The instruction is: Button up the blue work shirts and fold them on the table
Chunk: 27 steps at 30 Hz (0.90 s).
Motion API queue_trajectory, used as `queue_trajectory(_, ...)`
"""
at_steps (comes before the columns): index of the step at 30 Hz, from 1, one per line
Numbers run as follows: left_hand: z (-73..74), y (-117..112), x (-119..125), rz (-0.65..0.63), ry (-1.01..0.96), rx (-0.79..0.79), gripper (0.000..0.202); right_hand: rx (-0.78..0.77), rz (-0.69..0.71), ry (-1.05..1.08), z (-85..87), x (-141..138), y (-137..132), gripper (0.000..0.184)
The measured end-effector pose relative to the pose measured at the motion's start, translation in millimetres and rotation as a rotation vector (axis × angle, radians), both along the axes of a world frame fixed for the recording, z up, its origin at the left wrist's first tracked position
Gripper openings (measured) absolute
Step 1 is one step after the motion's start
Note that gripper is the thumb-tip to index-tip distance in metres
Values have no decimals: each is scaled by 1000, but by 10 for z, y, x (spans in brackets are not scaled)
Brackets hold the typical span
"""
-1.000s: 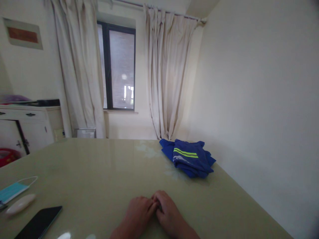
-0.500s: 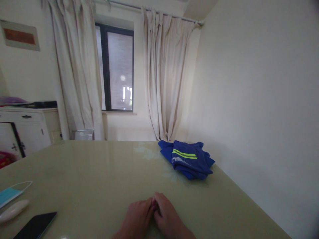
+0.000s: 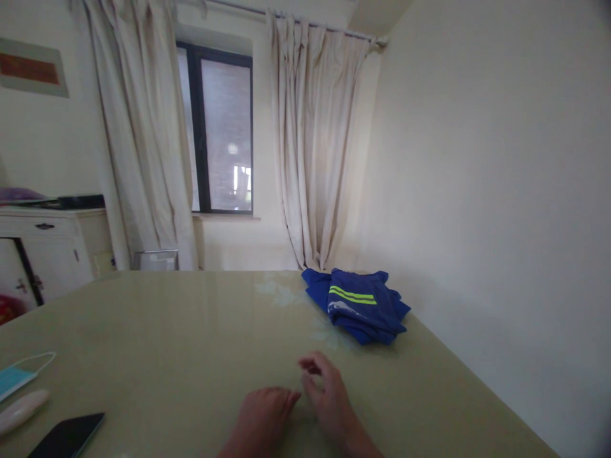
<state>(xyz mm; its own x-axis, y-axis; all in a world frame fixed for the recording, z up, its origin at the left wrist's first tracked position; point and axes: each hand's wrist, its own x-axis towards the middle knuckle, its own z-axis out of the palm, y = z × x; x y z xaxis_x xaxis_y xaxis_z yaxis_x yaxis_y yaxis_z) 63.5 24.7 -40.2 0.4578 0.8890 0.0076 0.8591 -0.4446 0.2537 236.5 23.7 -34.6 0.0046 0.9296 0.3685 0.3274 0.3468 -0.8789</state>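
My left hand (image 3: 265, 416) rests low over the table, back of the hand up, its fingers curled together with nothing visible in them. Just to its right, my right hand (image 3: 329, 394) is slightly raised, thumb and curved fingers apart and holding nothing. A narrow gap separates the two hands. Beyond them, toward the far right corner, lies a folded blue garment (image 3: 356, 321) with two bright yellow-green stripes. Neither hand touches it.
The glossy greenish table (image 3: 181, 356) has its right edge along a white wall (image 3: 501, 191). At the left lie a black phone (image 3: 67, 436), a pale oval object (image 3: 21, 410) and a blue face mask (image 3: 16, 381). Behind stand curtains (image 3: 317, 140) and a white cabinet (image 3: 55, 248).
My hands were touching at the fingertips and have come apart. The right hand has lifted forward and its fingers have loosened. The view has turned slightly to the right.
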Motion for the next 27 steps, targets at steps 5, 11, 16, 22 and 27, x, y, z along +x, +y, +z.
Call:
queue_trajectory(5, -51, 14, -9, 35, -116, -52, 36, 89, -704, 539, 127, 781, 300, 57)
queue_trajectory(11, -108, 6, -12, -11, -227, -11, 48, -83, -679, 825, -61, 1474, 378, 96)
queue_trajectory(16, -73, 16, -4, -16, -261, -21, 46, -111, -509, 775, -147, 1529, 494, 82)
queue_trajectory(22, -85, -10, -41, -38, -327, 20, 41, 28, -676, 562, 77, 1234, 421, 74)
queue_trajectory(27, -74, -117, -80, 33, -582, 259, 46, 181, -326, 143, 313, 500, -138, 45)
